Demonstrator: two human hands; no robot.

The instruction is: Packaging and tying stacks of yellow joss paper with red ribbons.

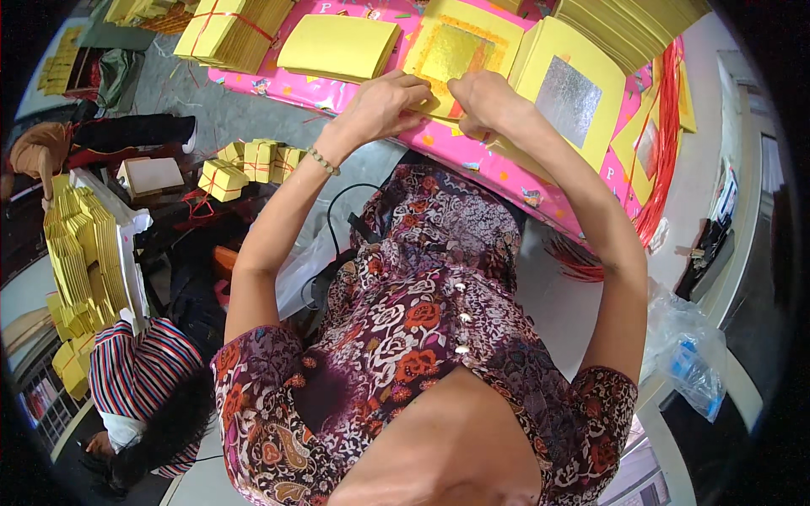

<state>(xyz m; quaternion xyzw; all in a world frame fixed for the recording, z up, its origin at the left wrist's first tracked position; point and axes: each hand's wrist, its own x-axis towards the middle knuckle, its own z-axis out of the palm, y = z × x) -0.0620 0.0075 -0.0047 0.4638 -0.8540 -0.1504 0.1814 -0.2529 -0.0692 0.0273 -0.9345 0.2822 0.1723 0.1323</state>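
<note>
A yellow paper sheet (456, 52) with a gold foil square and an orange printed border lies on the pink patterned tablecloth (616, 196). My left hand (386, 105) has its fingers curled at the sheet's near left corner. Beside it, my right hand (489, 101) pinches the near edge, its fingertips partly hidden. To the left lies a yellow paper stack (337, 46), with a bundle (232, 29) tied in red string farther left. Right of my hands sits yellow paper with a silver foil square (567, 101). A fanned paper stack (624, 29) stands behind it.
Long red strings (665, 160) hang over the table's right edge. At lower left, a person in a striped top (148, 371) is near tall yellow paper stacks (84, 253). Small tied bundles (261, 160) sit beside a white box (150, 175). A plastic bag (692, 354) lies at right.
</note>
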